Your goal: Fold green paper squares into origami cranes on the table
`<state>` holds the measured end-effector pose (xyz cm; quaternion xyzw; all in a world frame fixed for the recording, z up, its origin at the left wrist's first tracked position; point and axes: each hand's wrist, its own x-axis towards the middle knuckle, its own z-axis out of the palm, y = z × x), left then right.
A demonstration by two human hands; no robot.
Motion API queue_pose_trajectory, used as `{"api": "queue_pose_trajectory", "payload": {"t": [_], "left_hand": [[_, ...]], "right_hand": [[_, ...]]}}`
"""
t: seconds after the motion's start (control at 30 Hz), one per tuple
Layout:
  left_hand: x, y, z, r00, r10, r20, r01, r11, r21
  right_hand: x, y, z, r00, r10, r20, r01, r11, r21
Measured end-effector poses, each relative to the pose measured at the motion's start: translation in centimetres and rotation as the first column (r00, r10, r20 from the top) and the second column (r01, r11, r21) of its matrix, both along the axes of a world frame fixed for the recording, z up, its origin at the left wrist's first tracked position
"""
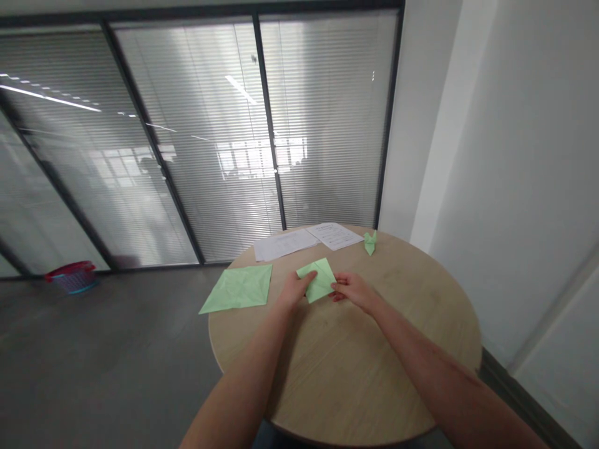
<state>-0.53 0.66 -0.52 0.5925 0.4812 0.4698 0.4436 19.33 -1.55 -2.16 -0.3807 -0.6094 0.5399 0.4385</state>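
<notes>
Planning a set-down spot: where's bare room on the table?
Bare: near table, between left forearm and right forearm; right side, between right forearm and green figure. Crowded: left, green sheet; far middle, papers; centre, folded square in left hand and right hand.

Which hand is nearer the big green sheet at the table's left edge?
Left. The left hand is close beside the big green sheet; the right hand is farther off, at the opposite side of the small folded paper.

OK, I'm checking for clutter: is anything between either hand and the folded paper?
Nothing visible: the left hand and right hand both hold the folded paper. The larger sheet lies apart to the left, the white papers and green figure farther back.
</notes>
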Motion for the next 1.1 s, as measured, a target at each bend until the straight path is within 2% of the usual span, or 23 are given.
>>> {"api": "queue_pose_trajectory", "payload": {"t": [0.2,0.43,0.7,0.83,1.0,1.1], "left_hand": [[0.04,-0.2,0.22,0.999,0.034,0.037,-0.034,0.999,0.01],[0.01,-0.18,0.13,0.997,0.005,0.075,-0.001,0.998,-0.057],[-0.02,-0.19,0.14,0.998,0.008,0.055,-0.004,0.997,-0.074],[0.18,-0.37,0.16,0.998,-0.031,0.057,0.036,0.996,-0.079],[0.36,-0.37,0.12,0.999,-0.003,0.046,0.006,0.997,-0.073],[0.08,-0.06,0.19,1.0,-0.017,0.019,0.017,1.0,-0.021]], "right_hand": [[0.06,-0.02,0.21,0.999,0.032,-0.04,-0.031,0.999,0.013],[0.21,-0.44,0.82,0.997,0.048,-0.052,-0.049,0.999,-0.015],[0.19,-0.22,0.52,0.994,-0.064,-0.093,0.054,0.993,-0.108],[0.03,-0.43,0.3,0.998,-0.062,0.001,0.062,0.997,-0.045],[0.0,-0.13,0.02,0.996,-0.044,0.075,0.046,0.999,-0.026],[0.16,-0.01,0.05,0.993,-0.049,0.106,0.051,0.999,-0.011]]}}
